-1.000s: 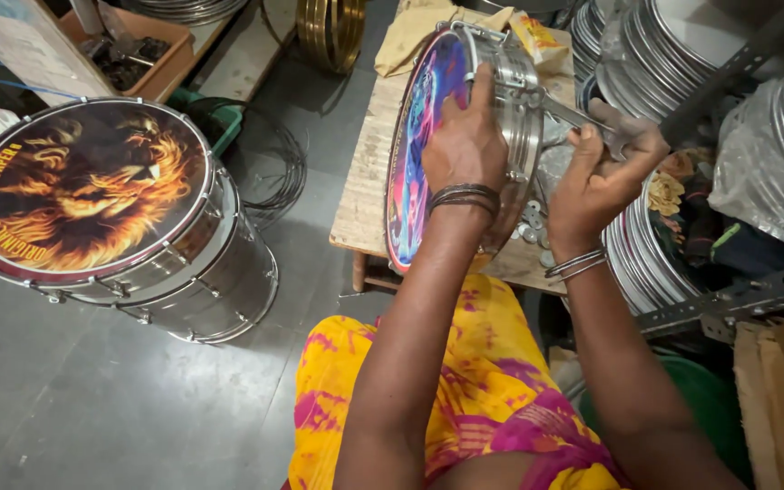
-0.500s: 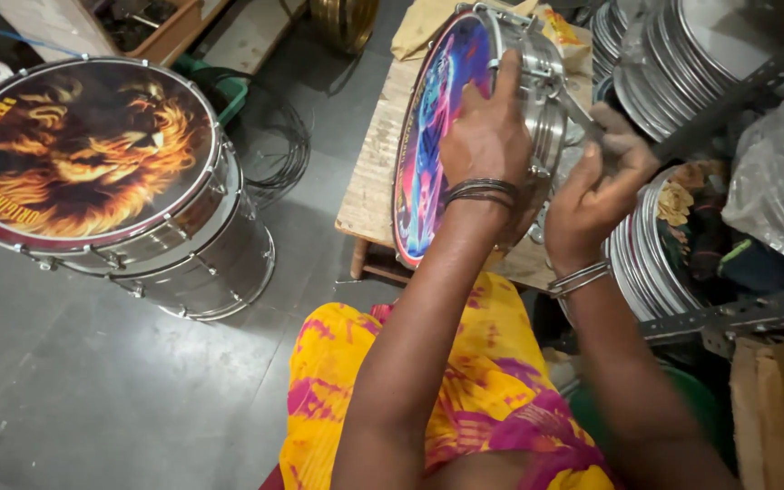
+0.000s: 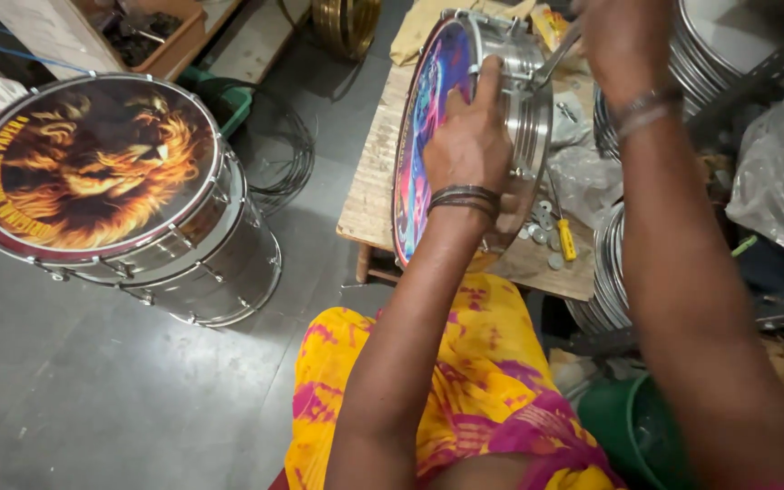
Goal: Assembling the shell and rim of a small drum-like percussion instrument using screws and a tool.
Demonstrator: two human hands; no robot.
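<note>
Since 0.5 s ago the right hand (image 3: 623,36) has lifted from beside the drum rim to the top edge of view. Left to right: 1 finished drum with lion print (image 3: 93,163) tilted on the grey floor; small drum (image 3: 474,127) standing on edge on the wooden table (image 3: 369,195); left hand (image 3: 469,141) clasped over its rim; right hand gripping a thin metal rod (image 3: 560,54).

Small drum (image 3: 501,118) on edge on the bench (image 3: 369,195) — big drum (image 3: 120,195) (floor) to its left.
</note>
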